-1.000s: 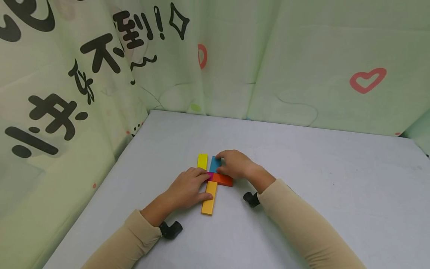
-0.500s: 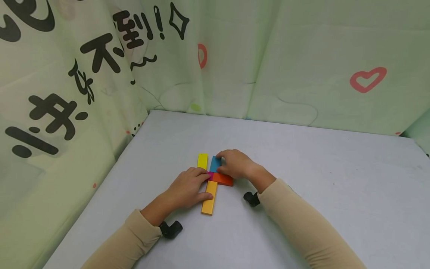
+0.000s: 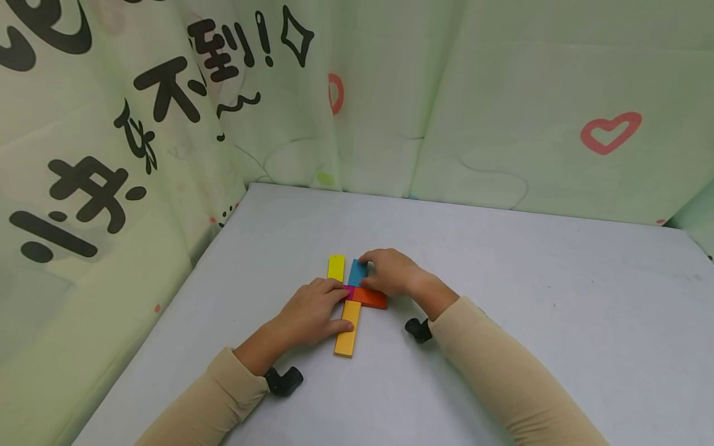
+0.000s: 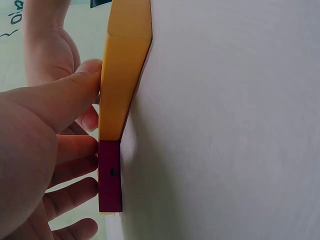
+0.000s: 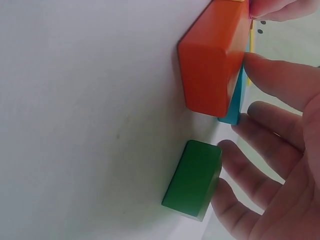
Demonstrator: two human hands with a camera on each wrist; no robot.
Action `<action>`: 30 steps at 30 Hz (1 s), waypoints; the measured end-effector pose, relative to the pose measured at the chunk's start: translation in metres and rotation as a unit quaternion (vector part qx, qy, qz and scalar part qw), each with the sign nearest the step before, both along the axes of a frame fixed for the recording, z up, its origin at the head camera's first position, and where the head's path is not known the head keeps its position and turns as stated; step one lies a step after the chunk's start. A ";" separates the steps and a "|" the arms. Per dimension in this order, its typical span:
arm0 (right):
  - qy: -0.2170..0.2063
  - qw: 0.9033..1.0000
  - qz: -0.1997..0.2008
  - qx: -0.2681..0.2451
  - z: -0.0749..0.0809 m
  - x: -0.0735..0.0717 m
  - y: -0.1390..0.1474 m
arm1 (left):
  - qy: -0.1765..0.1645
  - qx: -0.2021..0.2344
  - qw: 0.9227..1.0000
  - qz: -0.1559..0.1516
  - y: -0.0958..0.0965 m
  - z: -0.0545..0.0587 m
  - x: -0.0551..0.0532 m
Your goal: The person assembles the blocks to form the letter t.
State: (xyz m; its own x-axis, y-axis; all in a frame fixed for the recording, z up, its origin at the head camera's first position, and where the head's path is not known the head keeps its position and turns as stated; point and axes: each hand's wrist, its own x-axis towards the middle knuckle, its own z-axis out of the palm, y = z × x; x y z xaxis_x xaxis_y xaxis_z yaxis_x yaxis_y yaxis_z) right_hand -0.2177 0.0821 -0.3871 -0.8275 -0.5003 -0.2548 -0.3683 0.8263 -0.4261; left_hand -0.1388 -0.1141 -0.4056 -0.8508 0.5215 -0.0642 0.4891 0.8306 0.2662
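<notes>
In the head view, several flat coloured wooden blocks lie together on the table. My left hand (image 3: 312,311) rests on them, its thumb on an amber block (image 4: 120,85) and other fingertips at the top of a magenta block (image 4: 110,175). Its fingers are fairly straight. My right hand (image 3: 392,272) holds a blue block (image 3: 357,272) between thumb and fingertips. An orange-red block (image 3: 370,298) runs right from the magenta one, just below that hand. Two lower fingers of the right hand touch a green block (image 5: 192,180), which the hand hides in the head view.
A yellow block (image 3: 336,267) lies beyond the left fingers, left of the blue one. Black wrist-worn devices, left (image 3: 284,381) and right (image 3: 418,330), hang close over the white table (image 3: 530,341). A pale green printed curtain (image 3: 502,111) borders the back and left.
</notes>
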 end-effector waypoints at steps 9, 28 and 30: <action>0.006 1.000 0.006 0.005 0.001 -0.002 0.001 | 0.000 -0.001 1.000 0.003 0.001 -0.001 -0.001; 0.007 1.000 -0.016 -0.020 0.006 0.000 0.033 | -0.003 -0.011 1.000 0.015 0.003 -0.001 0.000; 0.008 1.000 -0.018 -0.021 0.006 0.000 0.038 | -0.003 -0.013 1.000 0.015 0.003 -0.001 0.000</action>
